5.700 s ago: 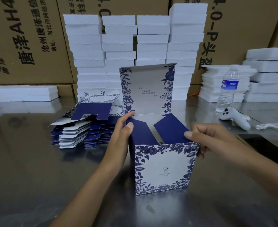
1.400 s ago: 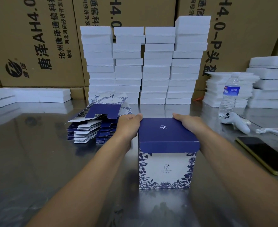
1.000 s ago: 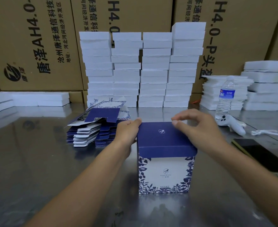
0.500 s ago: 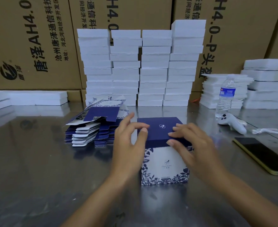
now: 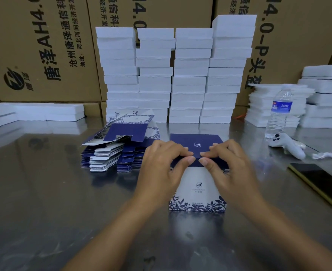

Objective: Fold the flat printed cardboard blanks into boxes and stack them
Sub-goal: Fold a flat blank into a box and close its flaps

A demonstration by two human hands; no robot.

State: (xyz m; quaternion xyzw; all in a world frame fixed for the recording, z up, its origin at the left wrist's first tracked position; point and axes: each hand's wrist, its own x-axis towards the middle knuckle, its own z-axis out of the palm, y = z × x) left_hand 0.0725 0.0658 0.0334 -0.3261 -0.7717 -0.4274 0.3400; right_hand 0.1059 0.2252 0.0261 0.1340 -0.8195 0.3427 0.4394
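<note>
Box (image 5: 197,190): stands upright on the table (image 5: 43,202), mid-frame, close in front of the person. The white front face, with a small logo and a leaf border along the foot, faces the camera square-on, and its print reads upright. Navy lid (image 5: 196,142) lies on top, face up, logo also reading toward the camera. The box looks about as wide as it is tall (no one axis is clearly longer from this angle).

Left hand (image 5: 161,169): fingers curled over the lid's front edge from above, thumb pressed against the front flap below. It pinches the lid near mid-edge.

Right hand (image 5: 232,169): mirrored, same pinch on the lid. The two hands' fingertips almost meet at the centre of the edge. The hands cover the box's upper front corners.

Blanks (image 5: 110,153): flat pile just left of the box and a little behind it, long axis running left to right. The top blank sits navy side up, raised at its far end. The left hand is near the pile but apart from it.

Behind: four tall stacks of white slabs (image 5: 173,75) against brown cartons (image 5: 43,45).

Right side: bottle (image 5: 279,112) upright, white controller (image 5: 286,146) lying just in front of it, phone (image 5: 321,184) flat with a dark screen, well apart from the box.
</note>
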